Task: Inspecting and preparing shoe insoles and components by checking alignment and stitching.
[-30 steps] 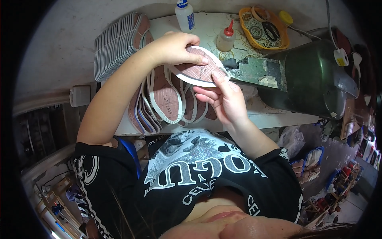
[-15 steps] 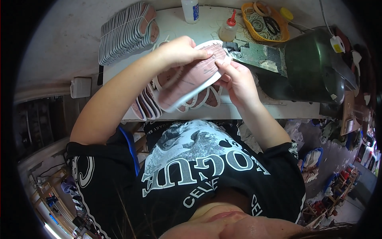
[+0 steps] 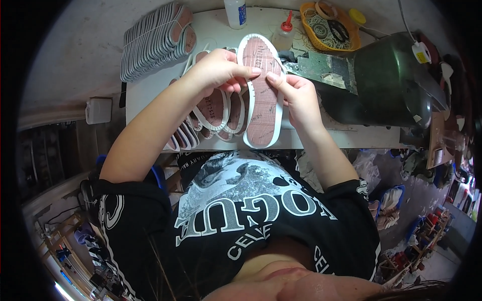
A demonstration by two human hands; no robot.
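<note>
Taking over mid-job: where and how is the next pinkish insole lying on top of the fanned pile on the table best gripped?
Probably by its white-rimmed rounded end nearest the table's front edge, coming from the person's side. The top pile insole lies flat, overlapping others, and its far end is covered by the left hand, which with the right hand holds the raised insole.

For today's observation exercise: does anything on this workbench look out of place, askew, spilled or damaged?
Nothing looks spilled or damaged. The left hand and right hand hold one insole up by its edges; the loose insoles beneath fan out unevenly over the table edge, unlike the banded stack.
</note>
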